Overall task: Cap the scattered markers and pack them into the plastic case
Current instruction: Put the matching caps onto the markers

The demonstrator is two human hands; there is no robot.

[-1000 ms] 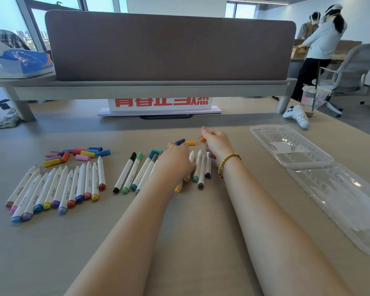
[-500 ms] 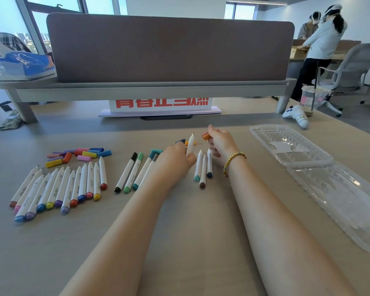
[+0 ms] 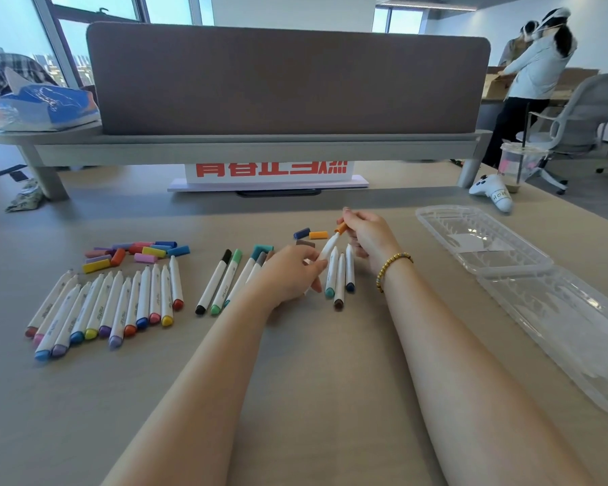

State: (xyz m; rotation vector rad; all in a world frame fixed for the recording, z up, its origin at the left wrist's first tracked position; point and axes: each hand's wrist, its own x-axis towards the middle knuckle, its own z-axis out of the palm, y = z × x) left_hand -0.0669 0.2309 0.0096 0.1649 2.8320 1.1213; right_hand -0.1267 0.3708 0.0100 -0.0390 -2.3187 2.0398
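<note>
Head view: capping step
left hand: held white marker, axis toward upper right
right hand: pinched orange cap touching marker tip

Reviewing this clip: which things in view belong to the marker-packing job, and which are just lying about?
Job: left hand holding a marker; right hand pinching an orange cap; uncapped markers; loose caps; open plastic case.

Lying about: game controller, drink cup, red-lettered sign, tissue pack.
</note>
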